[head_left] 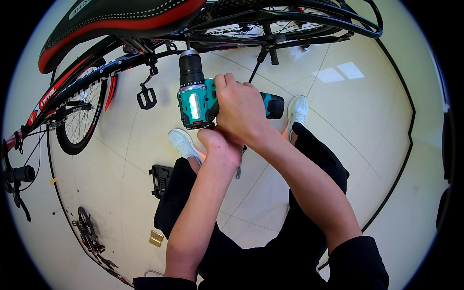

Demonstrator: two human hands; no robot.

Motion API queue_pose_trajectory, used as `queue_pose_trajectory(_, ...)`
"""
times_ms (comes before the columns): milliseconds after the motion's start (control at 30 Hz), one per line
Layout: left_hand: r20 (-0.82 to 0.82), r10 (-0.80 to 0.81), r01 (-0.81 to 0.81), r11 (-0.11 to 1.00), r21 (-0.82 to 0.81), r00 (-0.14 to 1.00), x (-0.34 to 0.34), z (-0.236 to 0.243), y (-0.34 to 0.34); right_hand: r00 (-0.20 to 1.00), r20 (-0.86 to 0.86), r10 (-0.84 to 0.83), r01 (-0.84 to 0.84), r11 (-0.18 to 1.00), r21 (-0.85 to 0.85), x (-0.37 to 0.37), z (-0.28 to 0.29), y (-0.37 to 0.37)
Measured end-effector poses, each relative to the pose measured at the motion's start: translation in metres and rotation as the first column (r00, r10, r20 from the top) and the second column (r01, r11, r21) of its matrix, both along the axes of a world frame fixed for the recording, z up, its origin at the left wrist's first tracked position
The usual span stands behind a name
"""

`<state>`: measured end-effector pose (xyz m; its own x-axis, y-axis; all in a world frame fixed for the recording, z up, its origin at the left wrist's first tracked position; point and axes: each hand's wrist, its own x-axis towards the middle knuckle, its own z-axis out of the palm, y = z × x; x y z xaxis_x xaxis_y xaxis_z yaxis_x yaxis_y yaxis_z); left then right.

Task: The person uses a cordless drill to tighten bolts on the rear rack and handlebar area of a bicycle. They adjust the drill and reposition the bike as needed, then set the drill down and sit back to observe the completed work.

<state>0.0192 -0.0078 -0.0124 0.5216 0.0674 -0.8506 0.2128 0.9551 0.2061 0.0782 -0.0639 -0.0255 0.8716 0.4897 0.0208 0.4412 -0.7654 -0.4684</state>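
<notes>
Drill, one — teal and black, held in front of us, its chuck pointing away toward the bicycle. The metal bit reaches up to the frame beneath the seat; we cannot tell whether the tip touches.

Right hand: we have its fingers clamped around the drill's handle, with the black battery showing on the far side of the fist.

Left hand: we hold it just below the drill's body, wrist bent, close under the right hand. Its fingers are mostly hidden, so we cannot tell whether they are together, apart or closed on something.

Bicycle, one — black and red, stretching across the top and left, with a black seat edged in red, a black pedal hanging left of the drill, and a rear rack at upper right.

On the tiled floor: a black case beside our left leg, a small gold-coloured item nearer us, and a cluster of dark parts at lower left.
</notes>
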Motion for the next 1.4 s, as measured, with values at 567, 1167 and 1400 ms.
queue_pose_trajectory(567, -0.013, -0.011, 0.011, 1.0, 0.007, 1.0, -0.001, 0.001, 0.002, 0.999, 0.038, -0.001, 0.003, 0.999, -0.035, -0.003, -0.002, 0.003)
queue_pose_trajectory(1167, 0.016, -0.031, 0.031, 0.998, -0.053, 0.999, -0.006, 0.002, 0.01, 0.995, 0.101, -0.01, 0.01, 1.0, 0.002, -0.006, -0.001, 0.002)
queue_pose_trajectory(1400, -0.064, -0.087, 0.1, 0.963, 0.249, 0.994, -0.013, -0.014, 0.026, 0.996, -0.063, -0.06, 0.063, 0.997, 0.05, -0.007, 0.0, -0.022)
